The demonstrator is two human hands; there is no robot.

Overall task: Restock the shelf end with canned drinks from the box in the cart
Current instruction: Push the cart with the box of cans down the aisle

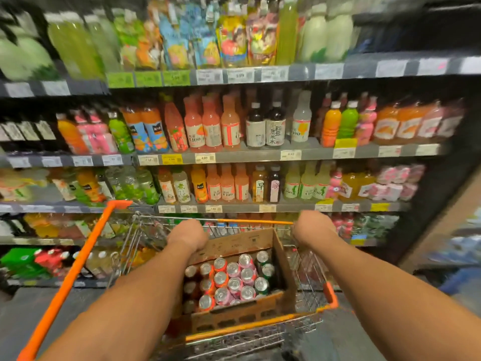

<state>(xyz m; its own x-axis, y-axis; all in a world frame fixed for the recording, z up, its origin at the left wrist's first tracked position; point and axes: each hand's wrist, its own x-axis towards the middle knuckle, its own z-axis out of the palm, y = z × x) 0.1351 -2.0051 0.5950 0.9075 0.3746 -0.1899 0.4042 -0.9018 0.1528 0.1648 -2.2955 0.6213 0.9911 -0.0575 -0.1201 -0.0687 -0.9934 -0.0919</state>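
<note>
In the cart (pixel 330 295) sat the worn cardboard box (pixel 242 312), packed with upright pink, orange and green cans (pixel 234 281), while my left hand (pixel 188 236) gripped the box's far edge and my right hand (pixel 313 227) clutched the cart's far rim, beyond it shelves (pixel 260 155) of bottled drinks.

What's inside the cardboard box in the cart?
The cardboard box holds upright cans, tops showing: pink, orange, some green. The left forearm covers its left side; any lower layer is hidden.
</note>
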